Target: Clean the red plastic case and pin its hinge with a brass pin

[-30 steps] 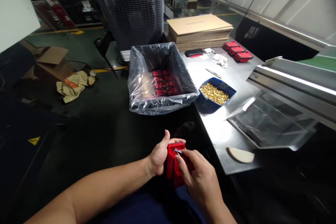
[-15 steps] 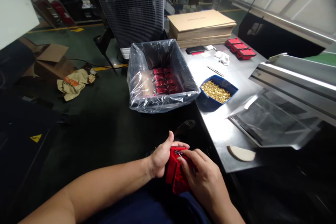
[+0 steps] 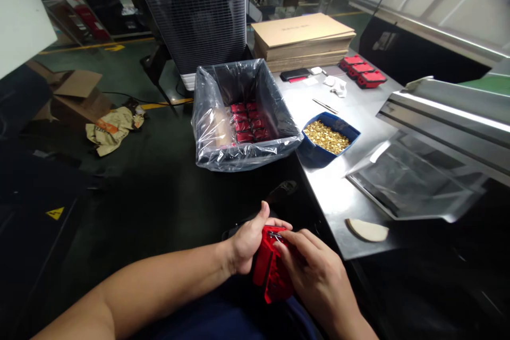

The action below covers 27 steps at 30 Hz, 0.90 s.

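Observation:
A red plastic part (image 3: 271, 268) sits low in the middle of the head view, over my lap. My left hand (image 3: 247, 241) wraps round its left side, thumb up. My right hand (image 3: 314, 276) covers its right side, and its fingertips pinch a thin metal tool or pin (image 3: 274, 234) against the top of the part. Farther back stands a crate lined with a clear bag (image 3: 243, 117), with rows of the same red parts (image 3: 247, 122) inside. A blue bowl of small brass pieces (image 3: 327, 138) rests on the steel table (image 3: 330, 191) to the right.
Three more red parts (image 3: 360, 71) lie at the table's far end, next to a stack of flat cardboard (image 3: 305, 40), a phone (image 3: 295, 74) and metal tweezers (image 3: 324, 106). A steel machine with a clear cover (image 3: 414, 175) fills the right side. A big fan (image 3: 195, 10) stands behind the crate.
Both hands and the red part have drifted slightly down and right. The part has tilted so its lower end points more toward me. The grip is unchanged.

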Each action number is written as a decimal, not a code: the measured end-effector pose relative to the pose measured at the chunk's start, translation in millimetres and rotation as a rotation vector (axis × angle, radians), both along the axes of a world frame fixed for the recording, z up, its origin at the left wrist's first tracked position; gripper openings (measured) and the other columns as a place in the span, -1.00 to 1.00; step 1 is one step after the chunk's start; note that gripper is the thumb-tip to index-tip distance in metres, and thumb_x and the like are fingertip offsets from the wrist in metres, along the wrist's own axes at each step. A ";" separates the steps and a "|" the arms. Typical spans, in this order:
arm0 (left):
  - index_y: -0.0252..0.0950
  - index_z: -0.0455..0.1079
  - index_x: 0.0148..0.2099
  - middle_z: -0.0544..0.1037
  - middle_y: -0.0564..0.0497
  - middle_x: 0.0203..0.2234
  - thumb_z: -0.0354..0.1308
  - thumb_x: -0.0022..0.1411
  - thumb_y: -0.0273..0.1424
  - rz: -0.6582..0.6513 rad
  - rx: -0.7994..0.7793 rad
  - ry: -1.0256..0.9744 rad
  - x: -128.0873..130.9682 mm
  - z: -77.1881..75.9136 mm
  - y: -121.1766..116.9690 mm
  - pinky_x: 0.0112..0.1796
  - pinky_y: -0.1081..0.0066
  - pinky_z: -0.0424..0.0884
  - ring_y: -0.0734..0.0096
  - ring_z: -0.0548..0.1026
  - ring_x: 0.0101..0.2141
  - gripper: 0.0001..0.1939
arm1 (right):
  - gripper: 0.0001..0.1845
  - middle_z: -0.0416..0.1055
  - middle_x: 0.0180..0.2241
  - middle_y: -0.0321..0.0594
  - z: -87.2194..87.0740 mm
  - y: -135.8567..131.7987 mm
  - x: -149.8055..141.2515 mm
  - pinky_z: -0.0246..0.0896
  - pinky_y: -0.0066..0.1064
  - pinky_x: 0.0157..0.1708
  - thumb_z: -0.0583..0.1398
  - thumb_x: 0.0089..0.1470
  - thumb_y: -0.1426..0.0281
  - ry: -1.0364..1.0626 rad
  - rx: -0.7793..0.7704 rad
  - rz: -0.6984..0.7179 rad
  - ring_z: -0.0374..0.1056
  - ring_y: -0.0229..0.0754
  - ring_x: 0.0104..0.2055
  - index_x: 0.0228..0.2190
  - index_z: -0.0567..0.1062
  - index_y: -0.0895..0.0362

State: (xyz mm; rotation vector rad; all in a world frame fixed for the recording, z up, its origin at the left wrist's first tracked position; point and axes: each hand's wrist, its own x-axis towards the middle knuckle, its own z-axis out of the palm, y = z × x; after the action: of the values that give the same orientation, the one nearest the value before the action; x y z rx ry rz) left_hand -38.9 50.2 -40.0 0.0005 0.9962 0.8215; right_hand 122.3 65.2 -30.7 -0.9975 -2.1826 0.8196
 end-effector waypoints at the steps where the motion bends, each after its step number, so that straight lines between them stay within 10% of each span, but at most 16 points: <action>1: -0.43 0.44 -0.06 0.53 -0.17 -0.34 -0.36 0.39 0.18 -0.003 0.000 0.001 0.7 1.0 -0.4 -0.30 0.39 0.47 0.32 0.52 -0.40 -0.17 | -0.87 0.43 -0.37 -0.31 0.6 0.1 0.6 0.32 -0.57 -0.43 0.20 0.29 0.39 0.003 0.008 -0.001 0.41 -0.36 -0.42 -0.14 0.54 0.04; 12: -0.45 0.43 -0.02 0.52 -0.22 -0.26 -0.40 0.40 0.18 0.073 0.101 0.039 5.2 5.9 1.2 -0.20 0.34 0.42 0.32 0.51 -0.33 -0.15 | -0.87 0.55 -0.39 -0.36 8.6 -18.3 1.5 0.37 -0.62 -0.43 0.22 0.27 0.29 0.155 -0.214 -0.243 0.47 -0.35 -0.44 -0.19 0.57 -0.01; 19: -0.43 0.41 0.03 0.52 -0.21 -0.24 0.07 -0.02 0.45 0.110 0.241 0.056 8.9 3.0 -0.6 -0.09 0.26 0.37 0.22 0.49 -0.24 0.02 | -0.79 0.59 -0.41 -0.33 12.6 -24.5 -9.4 0.34 -0.64 -0.58 0.24 0.23 0.18 0.235 -0.487 -0.250 0.46 -0.33 -0.55 -0.22 0.61 0.00; 27: -0.39 0.42 0.02 0.50 -0.19 -0.21 0.04 -0.04 0.47 0.143 0.279 0.090 12.3 4.7 -2.6 -0.07 0.19 0.37 0.14 0.49 -0.20 0.02 | -0.71 0.57 -0.49 -0.27 17.3 -24.1 -14.7 0.33 -0.67 -0.58 0.25 0.20 0.13 0.295 -0.576 -0.297 0.43 -0.32 -0.57 -0.28 0.64 0.08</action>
State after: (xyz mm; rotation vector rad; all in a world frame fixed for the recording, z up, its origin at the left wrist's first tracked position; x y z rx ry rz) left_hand -26.5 47.6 -35.3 0.2086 0.9667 1.0941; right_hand 107.6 41.1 -13.4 -1.3317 -1.5257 1.3855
